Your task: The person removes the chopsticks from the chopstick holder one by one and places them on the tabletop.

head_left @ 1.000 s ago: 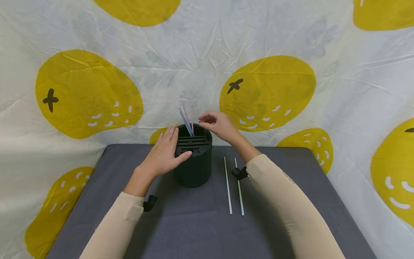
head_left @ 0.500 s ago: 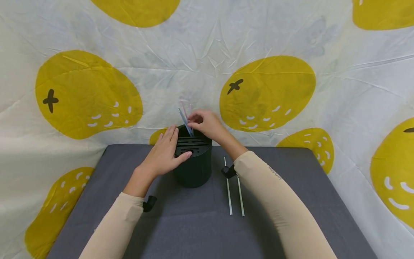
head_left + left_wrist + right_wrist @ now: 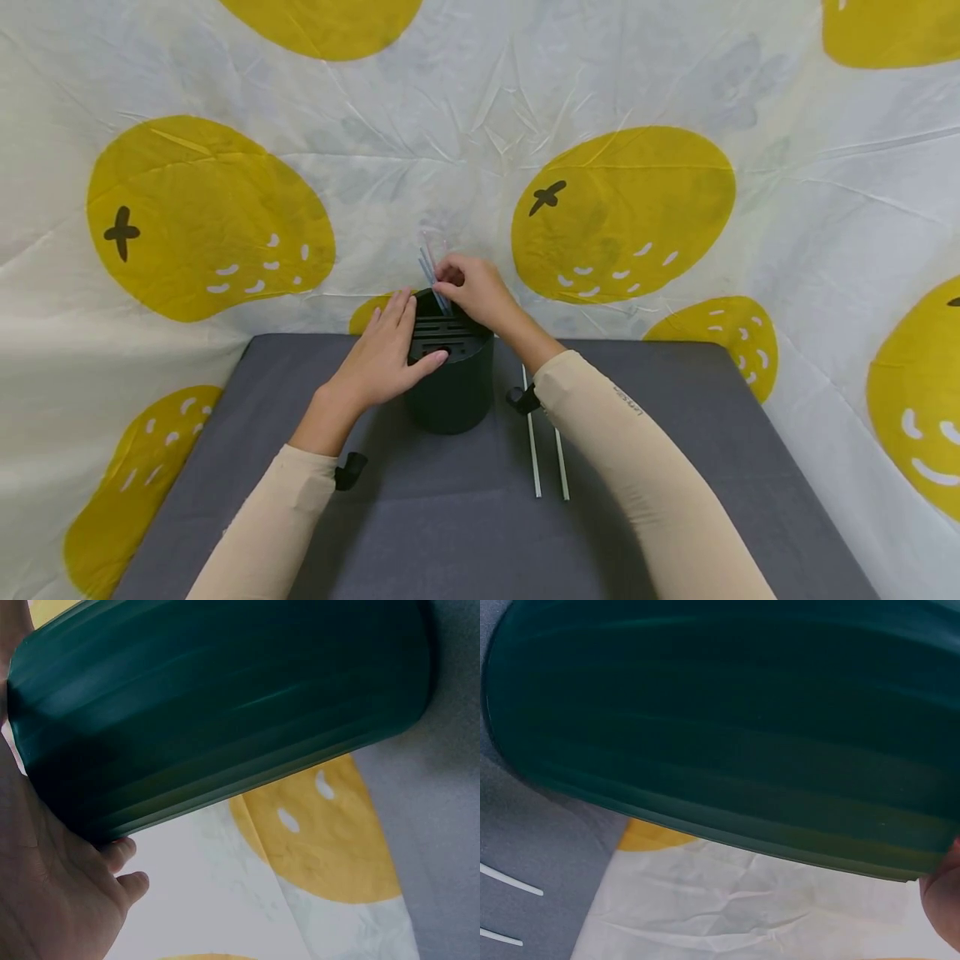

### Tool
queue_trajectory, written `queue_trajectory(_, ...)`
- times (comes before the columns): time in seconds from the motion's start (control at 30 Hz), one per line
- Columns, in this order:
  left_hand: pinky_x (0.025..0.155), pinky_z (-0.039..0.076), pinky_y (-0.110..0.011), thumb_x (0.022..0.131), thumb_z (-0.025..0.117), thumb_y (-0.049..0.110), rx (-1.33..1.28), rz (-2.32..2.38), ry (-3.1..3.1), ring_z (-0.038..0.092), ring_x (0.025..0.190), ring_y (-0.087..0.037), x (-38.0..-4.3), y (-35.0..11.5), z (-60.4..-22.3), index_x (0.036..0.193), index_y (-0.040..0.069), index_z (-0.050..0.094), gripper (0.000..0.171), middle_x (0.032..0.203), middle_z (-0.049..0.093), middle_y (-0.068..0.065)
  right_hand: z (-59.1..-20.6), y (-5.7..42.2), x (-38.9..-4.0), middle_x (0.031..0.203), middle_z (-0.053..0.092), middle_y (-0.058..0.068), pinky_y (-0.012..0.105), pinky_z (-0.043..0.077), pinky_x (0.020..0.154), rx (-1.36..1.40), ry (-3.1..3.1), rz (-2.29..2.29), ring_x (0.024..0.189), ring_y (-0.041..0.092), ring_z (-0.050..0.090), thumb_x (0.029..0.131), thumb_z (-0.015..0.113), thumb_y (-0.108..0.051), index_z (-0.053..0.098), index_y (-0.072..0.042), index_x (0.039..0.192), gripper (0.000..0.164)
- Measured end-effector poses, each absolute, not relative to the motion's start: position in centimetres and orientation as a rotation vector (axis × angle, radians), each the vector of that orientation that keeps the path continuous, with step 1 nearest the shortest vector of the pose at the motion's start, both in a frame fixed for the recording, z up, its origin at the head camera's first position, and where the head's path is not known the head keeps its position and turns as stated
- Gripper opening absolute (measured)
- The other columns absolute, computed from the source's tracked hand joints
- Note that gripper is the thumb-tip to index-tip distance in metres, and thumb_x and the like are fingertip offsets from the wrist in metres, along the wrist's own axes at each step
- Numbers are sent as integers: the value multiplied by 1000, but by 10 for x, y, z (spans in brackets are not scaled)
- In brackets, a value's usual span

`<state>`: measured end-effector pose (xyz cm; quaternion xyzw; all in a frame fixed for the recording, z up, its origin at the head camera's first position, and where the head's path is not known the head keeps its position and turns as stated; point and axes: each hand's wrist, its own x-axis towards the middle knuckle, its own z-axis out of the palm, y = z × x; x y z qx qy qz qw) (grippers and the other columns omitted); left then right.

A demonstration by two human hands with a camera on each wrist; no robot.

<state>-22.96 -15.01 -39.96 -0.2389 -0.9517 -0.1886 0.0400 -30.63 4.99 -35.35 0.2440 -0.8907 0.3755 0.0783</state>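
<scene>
A dark green round utensil holder (image 3: 450, 396) with a slotted black top stands upright on the table. My left hand (image 3: 378, 354) rests on its left rim, fingers straight, with the thumb lying over the slotted top. Thin blue straws (image 3: 429, 271) and pink ones lean up out of the holder's rear opening. At that opening my right hand (image 3: 476, 290) pinches a thin pink straw (image 3: 446, 247) between thumb and forefinger; its lower part is hidden. Both wrist views are mostly filled by the holder's ribbed green wall (image 3: 225, 705).
Two thin whitish sticks (image 3: 535, 462) lie side by side on the grey cloth-covered table (image 3: 450, 533), right of the holder and partly under my right forearm. Close behind the table hangs a white curtain (image 3: 420, 100) with yellow fruit shapes.
My right hand has moved left from beside the holder's back rim to the straws, and its thumb and forefinger have come together on one. The left hand stays put.
</scene>
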Motion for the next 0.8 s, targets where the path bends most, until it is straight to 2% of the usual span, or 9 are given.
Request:
queue_trajectory(0.43,129,6,-59,98,38,78,-717,-583,-2925,-1,162,-31,-230,-151,-401,165,1,8,106,175,-3,-12,-337,65,-295,105,73,8,36,60,86,707,-2541,1230,96,23,70,101,70,-20,70,-9,113,17)
queue_trajectory(0.63,129,6,-59,97,36,80,-718,-582,-2936,-2,162,-31,-230,-150,-401,165,2,7,108,175,-4,-12,-330,78,-296,101,73,15,35,62,83,716,-2395,1428,88,27,72,99,71,-11,70,0,110,15)
queue_trajectory(0.8,129,6,-58,97,37,79,-711,-580,-2932,0,162,-31,-230,-149,-401,165,1,8,108,175,-3,-13,-321,88,-294,100,72,18,29,63,80,712,-2280,1541,87,29,73,98,71,-7,70,3,108,14)
